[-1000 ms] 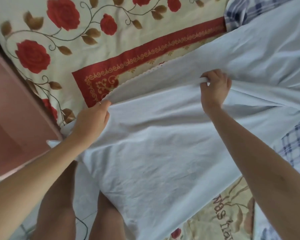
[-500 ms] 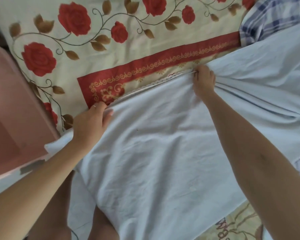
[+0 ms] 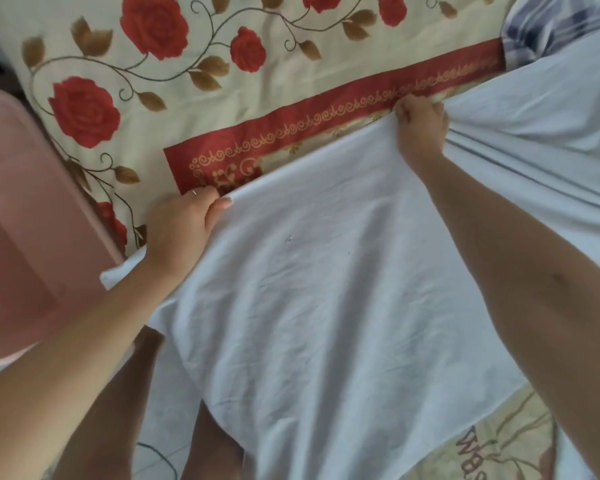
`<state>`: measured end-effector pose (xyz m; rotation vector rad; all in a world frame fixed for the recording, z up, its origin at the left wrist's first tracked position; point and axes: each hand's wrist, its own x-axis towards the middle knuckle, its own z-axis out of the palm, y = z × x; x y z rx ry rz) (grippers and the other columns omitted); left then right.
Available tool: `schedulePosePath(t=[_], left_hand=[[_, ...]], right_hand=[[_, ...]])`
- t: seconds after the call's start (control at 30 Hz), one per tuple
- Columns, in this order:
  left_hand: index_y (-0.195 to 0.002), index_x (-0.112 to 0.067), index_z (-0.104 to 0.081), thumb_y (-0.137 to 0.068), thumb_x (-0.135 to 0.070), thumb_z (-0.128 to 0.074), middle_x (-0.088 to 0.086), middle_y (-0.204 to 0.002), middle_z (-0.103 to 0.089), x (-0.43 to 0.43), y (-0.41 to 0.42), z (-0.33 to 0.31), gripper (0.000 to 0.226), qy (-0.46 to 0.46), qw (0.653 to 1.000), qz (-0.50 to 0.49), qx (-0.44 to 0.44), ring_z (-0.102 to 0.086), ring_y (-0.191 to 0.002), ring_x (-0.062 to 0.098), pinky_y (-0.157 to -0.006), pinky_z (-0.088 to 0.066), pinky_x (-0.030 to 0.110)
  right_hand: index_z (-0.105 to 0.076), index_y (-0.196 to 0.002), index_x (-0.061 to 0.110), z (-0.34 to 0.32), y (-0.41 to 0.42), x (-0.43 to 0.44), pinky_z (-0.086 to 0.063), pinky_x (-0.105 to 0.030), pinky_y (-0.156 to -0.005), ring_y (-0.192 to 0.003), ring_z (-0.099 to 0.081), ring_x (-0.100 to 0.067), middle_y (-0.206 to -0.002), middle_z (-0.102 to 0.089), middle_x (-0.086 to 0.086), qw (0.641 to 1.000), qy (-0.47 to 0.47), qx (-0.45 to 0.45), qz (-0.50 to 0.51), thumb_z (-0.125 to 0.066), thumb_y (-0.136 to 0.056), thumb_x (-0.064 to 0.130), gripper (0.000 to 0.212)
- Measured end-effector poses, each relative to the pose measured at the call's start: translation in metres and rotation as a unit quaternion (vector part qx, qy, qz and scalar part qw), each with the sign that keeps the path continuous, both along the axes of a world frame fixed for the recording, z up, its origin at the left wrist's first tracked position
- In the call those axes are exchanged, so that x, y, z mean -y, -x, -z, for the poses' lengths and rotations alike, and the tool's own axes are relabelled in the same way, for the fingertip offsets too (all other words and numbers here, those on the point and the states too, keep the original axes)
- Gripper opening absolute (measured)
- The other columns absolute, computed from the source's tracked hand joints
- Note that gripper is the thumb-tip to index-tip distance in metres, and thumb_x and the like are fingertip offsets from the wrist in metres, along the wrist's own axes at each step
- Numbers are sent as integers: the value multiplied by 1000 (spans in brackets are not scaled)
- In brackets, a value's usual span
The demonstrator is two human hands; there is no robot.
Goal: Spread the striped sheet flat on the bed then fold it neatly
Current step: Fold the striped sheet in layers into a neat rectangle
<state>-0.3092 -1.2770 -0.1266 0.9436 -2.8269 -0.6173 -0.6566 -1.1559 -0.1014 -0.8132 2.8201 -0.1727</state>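
I see my left hand [image 3: 182, 225] pinching and my right hand [image 3: 420, 131] clenching the far edge of the pale blue-white cotton sheet [image 3: 326, 289], which lies on the rose-printed cream bedcover [image 3: 153, 109]. Bunching beside the right grip risks a crooked fold.

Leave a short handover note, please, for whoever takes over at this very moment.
Left hand grips the sheet at its far edge, on the left. Right hand grips the same edge further right, cloth bunched in its fingers.
The sheet lies on the floral bedcover, mostly smooth between the hands, creased right of the right hand.
Done: middle part spread.
Left: flatten the right side, then fold.
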Motion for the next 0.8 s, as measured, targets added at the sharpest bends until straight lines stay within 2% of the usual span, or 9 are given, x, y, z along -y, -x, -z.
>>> schedulePosePath(t=[0.1, 0.17, 0.3, 0.4, 0.5, 0.53, 0.63, 0.73, 0.8], left_hand=[[-67, -12, -44, -97, -41, -42, -2, -56, -40, -3, -7, -11, 42, -28, 1000, 3, 4, -40, -49, 19, -49, -23, 26], [-70, -16, -39, -95, -45, -44, -6, -60, -36, -4, -22, -17, 38, -62, 998, -3, 17, -38, -54, 16, -48, -23, 26], [-71, -17, -39, -86, -59, -48, -9, -58, -34, -1, -69, -16, 46, -176, 983, -45, 14, -37, -48, 13, -45, -30, 28], [-67, -16, -44, -78, -60, -58, 0, -55, -43, 2, -103, -13, 48, -295, 949, -111, 10, -43, -48, 19, -50, -36, 34], [-81, -8, -58, -87, -38, -64, 6, -62, -55, 8, -129, -10, 31, -343, 927, -139, 57, -52, -56, 21, -56, -40, 35], [-79, -9, -57, -91, -28, -61, 3, -58, -50, 11, -134, -9, 23, -340, 927, -142, 67, -47, -53, 19, -55, -37, 32], [-72, -9, -50, -97, -16, -52, 2, -54, -40, 23, -146, -9, 26, -316, 934, -149, 77, -37, -51, 20, -54, -30, 30], [-77, -4, -52, -98, -13, -47, 15, -65, -49, 25, -147, -3, 23, -293, 936, -159, 116, -45, -65, 29, -63, -35, 35], [-100, 1, -59, -97, -13, -43, 22, -95, -61, 17, -142, -1, 22, -301, 913, -246, 125, -56, -89, 33, -78, -43, 36]], right_hand=[[-54, -118, 18, 6, -22, -1, -17, -36, -114, -121, -41, -25, -125, -53, -5, 998, 13, -20, 61, -41, -94, 16, 28], [-43, -133, 17, 6, -58, -3, -11, -36, -118, -131, -35, -23, -137, -42, -6, 994, 67, -38, 83, -50, -91, 22, 43], [-48, -130, 7, -5, -170, -24, -18, -42, -116, -128, -40, -28, -132, -47, -15, 983, 171, -61, 19, -53, -89, 23, 44], [-45, -130, 10, -4, -268, -64, -20, -43, -115, -126, -40, -29, -132, -47, -14, 990, 134, 16, -33, -52, -90, 28, 44], [-45, -135, 13, 8, -351, -118, -20, -46, -115, -132, -38, -28, -141, -44, -10, 995, 44, 80, -43, -46, -92, 37, 49], [-40, -140, 17, 8, -372, -137, -17, -48, -115, -136, -33, -26, -147, -39, -8, 995, 6, 98, -13, -43, -92, 41, 53], [-20, -151, 26, -2, -434, -193, -8, -62, -111, -145, -16, -22, -158, -19, -1, 969, -102, 164, 157, -30, -91, 56, 68], [1, -151, 35, -24, -481, -234, -7, -72, -105, -148, -3, -25, -161, 1, 5, 887, -156, 235, 367, -36, -90, 65, 77], [2, -152, 32, -38, -499, -249, -11, -65, -110, -147, 1, -23, -161, 6, 6, 818, -114, 273, 494, -46, -91, 58, 82]])
